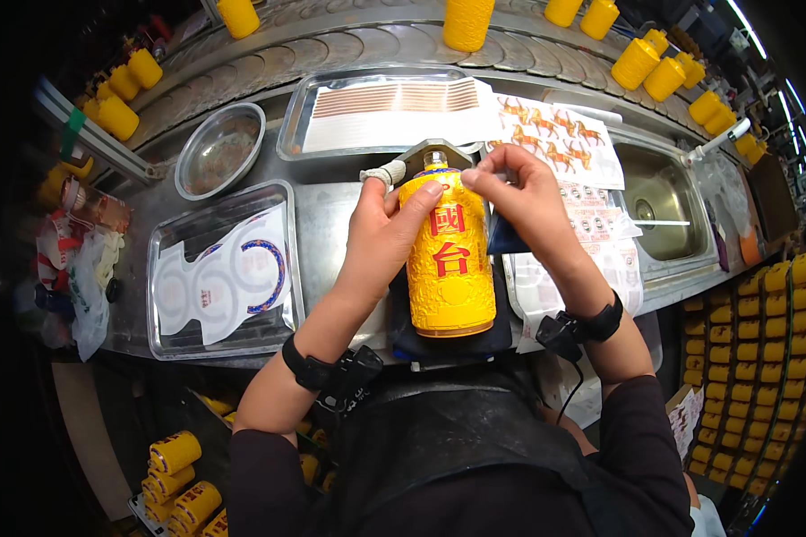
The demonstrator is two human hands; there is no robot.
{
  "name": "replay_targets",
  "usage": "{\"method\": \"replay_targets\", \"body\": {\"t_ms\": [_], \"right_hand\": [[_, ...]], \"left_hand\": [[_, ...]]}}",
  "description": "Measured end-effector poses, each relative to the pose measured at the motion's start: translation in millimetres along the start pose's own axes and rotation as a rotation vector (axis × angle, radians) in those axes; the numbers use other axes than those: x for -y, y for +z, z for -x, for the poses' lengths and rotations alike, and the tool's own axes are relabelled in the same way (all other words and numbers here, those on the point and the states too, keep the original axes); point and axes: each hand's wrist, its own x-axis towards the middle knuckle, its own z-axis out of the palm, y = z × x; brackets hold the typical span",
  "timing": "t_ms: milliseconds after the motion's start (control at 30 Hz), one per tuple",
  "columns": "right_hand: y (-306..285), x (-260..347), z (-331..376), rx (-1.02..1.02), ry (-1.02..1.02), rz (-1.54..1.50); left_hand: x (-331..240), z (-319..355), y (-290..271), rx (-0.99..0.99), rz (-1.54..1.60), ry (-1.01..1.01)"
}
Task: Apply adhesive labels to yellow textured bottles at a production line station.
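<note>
Dark cloth (401,333) underlies the yellow bottle (452,291), fingers (415,208) at its shoulder.

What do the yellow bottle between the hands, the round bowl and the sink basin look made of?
Yellow bottle: glossy-coated ceramic or glass, can't tell which; bright highlights on embossed relief.
Round bowl: probably stainless steel; grey with a shiny rim.
Sink basin: likely stainless too; smooth, soft metallic reflections.

Place: is looking like a factory workshop
Conveyor (358,46): is carrying yellow bottles (468,23), upper frame
Bottle rows (741,394): are standing stacked, lower right
Metal sink (679,249): is serving the bench, right
</note>
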Motion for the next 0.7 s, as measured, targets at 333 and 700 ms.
{"method": "replay_targets", "body": {"t_ms": [333,700], "right_hand": [[9.8,-6.7,-1.4,0.029,-0.025,0.018],[10.6,-10.3,-2.6,0.058,-0.031,-0.009]], "left_hand": [[11.6,-4.3,3.0,-0.040,0.029,0.086],[18.2,-10.6,-0.1,-0.044,-0.038,0.030]]}}
